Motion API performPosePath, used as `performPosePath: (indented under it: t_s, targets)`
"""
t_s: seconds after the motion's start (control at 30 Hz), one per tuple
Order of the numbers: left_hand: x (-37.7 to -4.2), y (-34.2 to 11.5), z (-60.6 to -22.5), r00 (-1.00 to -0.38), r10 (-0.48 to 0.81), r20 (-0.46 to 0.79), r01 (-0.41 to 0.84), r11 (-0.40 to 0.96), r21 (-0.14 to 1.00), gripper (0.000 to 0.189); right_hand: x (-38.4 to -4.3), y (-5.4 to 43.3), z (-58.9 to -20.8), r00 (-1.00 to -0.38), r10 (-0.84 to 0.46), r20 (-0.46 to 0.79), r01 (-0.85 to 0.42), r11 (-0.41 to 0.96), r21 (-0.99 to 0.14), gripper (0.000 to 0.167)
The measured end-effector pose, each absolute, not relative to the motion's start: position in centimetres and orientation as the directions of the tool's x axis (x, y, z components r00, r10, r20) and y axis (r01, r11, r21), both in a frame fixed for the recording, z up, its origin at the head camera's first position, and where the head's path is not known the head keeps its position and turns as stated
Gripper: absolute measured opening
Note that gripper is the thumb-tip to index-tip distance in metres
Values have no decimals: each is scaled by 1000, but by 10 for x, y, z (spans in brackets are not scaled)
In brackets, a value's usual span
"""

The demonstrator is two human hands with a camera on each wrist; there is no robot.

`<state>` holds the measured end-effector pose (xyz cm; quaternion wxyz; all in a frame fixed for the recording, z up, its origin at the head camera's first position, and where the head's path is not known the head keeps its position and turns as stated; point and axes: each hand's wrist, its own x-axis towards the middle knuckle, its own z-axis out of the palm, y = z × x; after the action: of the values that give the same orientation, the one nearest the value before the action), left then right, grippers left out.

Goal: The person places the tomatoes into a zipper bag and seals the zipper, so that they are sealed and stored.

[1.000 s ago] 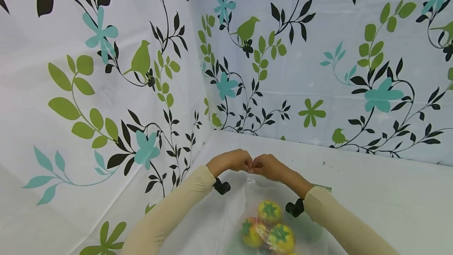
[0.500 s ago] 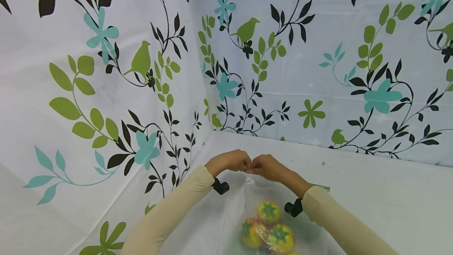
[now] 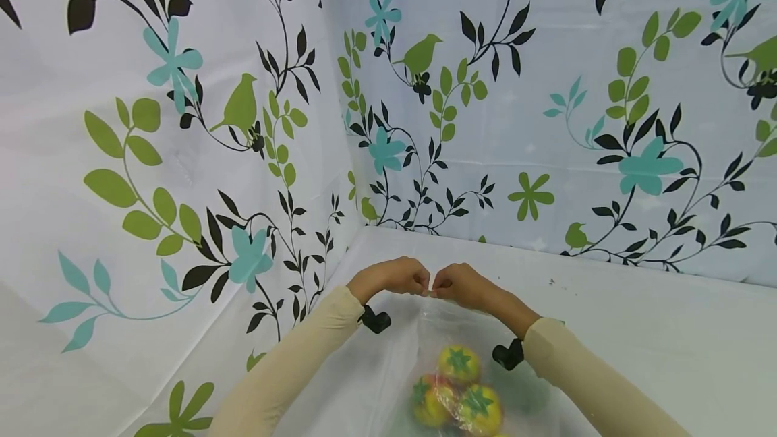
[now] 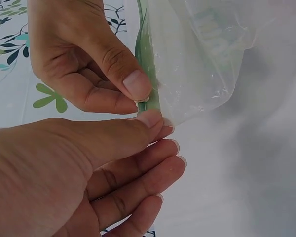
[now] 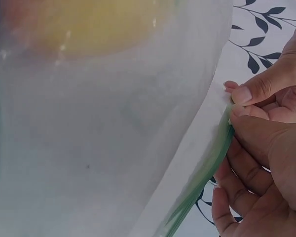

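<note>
A clear zip bag (image 3: 446,329) with a green-edged top lies on the white surface. Inside it are several yellow-and-red toy fruits with green leafy tops (image 3: 479,409). At the far left corner of the bag's top, my left hand (image 3: 394,277) pinches the green zip strip (image 4: 149,64) between thumb and forefinger. Right beside it, my right hand (image 3: 464,286) pinches the same strip, its thumb almost touching the left thumb. In the left wrist view, the left hand's other fingers (image 4: 148,173) lie loosely bent below the strip. The bag's bottom lies outside the head view.
A white table (image 3: 643,329) extends to the right of the bag. White cloth walls (image 3: 291,154) printed with leaves, birds and flowers stand at the left and back. Each wrist bears a small black camera (image 3: 508,354).
Both hands keep their pinch at the corner of the bag. A small gap has opened between them, and the head view has shifted slightly.
</note>
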<state>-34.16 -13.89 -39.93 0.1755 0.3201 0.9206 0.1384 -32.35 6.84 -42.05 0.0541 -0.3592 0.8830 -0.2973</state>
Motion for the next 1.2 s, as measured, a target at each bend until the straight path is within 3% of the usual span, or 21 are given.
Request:
performPosePath:
  t_s: [0.57, 1.2]
  targets:
    - [-341, -145, -400, -710, 669, -220, 549, 722, 422, 14, -324, 98, -424, -744, -662, 87, -597, 601, -531, 11]
    - [-341, -151, -401, -705, 672, -228, 532, 713, 456, 14, -322, 139, -421, -696, -715, 65, -627, 561, -541, 13]
